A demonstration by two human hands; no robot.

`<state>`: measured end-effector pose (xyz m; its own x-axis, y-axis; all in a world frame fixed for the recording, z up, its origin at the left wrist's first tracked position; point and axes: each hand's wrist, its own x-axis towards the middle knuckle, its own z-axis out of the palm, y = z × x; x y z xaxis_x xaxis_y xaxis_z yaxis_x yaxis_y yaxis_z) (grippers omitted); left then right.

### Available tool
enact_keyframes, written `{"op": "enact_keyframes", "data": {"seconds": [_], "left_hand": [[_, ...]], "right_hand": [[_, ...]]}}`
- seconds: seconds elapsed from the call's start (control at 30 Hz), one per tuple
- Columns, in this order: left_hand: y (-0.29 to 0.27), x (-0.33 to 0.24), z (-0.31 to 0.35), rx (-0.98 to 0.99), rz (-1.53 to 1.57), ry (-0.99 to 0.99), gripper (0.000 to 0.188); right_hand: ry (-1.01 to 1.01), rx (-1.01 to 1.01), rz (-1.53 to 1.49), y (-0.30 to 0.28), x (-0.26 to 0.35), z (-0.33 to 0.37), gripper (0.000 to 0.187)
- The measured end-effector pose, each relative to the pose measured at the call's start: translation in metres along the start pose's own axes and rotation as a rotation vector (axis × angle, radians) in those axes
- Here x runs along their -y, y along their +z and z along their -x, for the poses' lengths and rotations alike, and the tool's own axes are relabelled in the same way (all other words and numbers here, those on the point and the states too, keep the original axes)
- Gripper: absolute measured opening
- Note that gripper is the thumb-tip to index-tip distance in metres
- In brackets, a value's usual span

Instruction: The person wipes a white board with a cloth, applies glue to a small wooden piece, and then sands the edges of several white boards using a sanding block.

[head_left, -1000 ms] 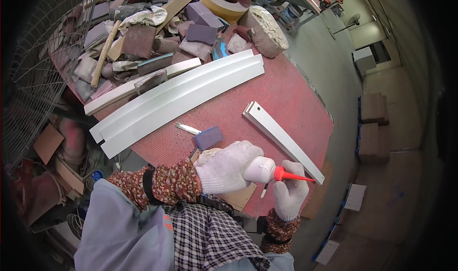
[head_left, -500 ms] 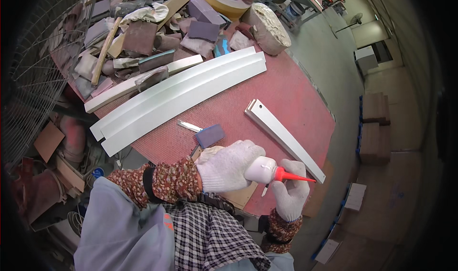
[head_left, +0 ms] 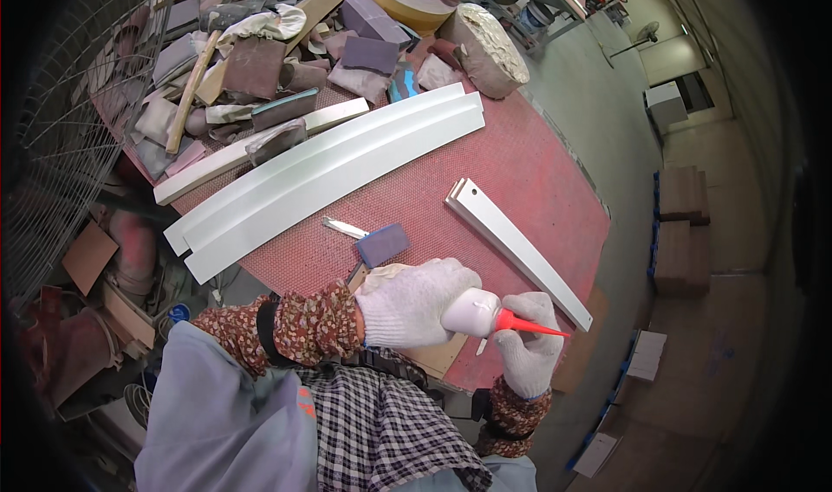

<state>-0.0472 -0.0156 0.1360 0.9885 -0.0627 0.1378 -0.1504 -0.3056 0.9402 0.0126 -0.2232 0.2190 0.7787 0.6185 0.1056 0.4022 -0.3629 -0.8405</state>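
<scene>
**Bottle (head_left: 477,312) in left hand (head_left: 416,301), red nozzle (head_left: 518,321) fitted**

The left hand was wrapped around the white bottle, which lay tilted over the near edge of the red surface (head_left: 555,167), its nozzle pointing right. The right hand (head_left: 530,353) was curled at the nozzle, thumb and fingers about it; whether they pinched it could not be told. Both hands wore pale gloves.

The handling seemed partway along. The nozzle looked already seated on the bottle, though how tightly could not be seen. No drop showed at its tip, and no fresh bead showed on the upper face of the short strips (head_left: 524,258) near the right hand. How much was left to do could not be read from this view.

The bottle's wall hid its contents and level. At the far end, buckets (head_left: 529,21) stood beyond the surface, too small to tell what they held.

A purple block (head_left: 382,246) lay near the left hand, touching a pale tool (head_left: 345,228). Farther off, 2 long boards (head_left: 338,180) lay side by side before a heap (head_left: 253,74) of blocks and cloths.
</scene>
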Motion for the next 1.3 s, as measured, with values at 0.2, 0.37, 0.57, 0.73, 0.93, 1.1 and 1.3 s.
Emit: {"op": "enact_keyframes", "data": {"seconds": [0.2,0.37,0.57,0.73,0.93,1.1,1.3], "left_hand": [[0.001,-0.003,-0.003,0.055,-0.075,-0.084,0.042],[0.001,-0.005,-0.002,-0.047,-0.138,0.007,0.043],[-0.022,-0.012,-0.006,0.261,0.009,0.006,0.041],[-0.010,-0.015,-0.010,0.156,-0.030,-0.042,0.037],[-0.006,-0.003,-0.004,-0.056,-0.106,0.024,0.036],[-0.043,-0.006,0.013,0.310,0.085,-0.021,0.043],[-0.034,-0.005,0.045,0.108,0.049,-0.108,0.045]], "right_hand": [[0.094,-0.208,0.075,0.025,0.000,0.005,0.023],[0.156,-0.309,-0.114,0.028,-0.006,0.010,0.022],[-0.047,0.065,-0.022,-0.007,-0.008,0.009,0.037],[0.058,-0.168,0.000,0.013,-0.006,0.010,0.029],[0.190,-0.367,-0.162,0.034,-0.018,0.019,0.035],[0.041,-0.006,-0.006,0.025,0.020,0.008,0.031],[0.054,-0.022,0.012,0.033,0.002,0.023,0.059]]}}
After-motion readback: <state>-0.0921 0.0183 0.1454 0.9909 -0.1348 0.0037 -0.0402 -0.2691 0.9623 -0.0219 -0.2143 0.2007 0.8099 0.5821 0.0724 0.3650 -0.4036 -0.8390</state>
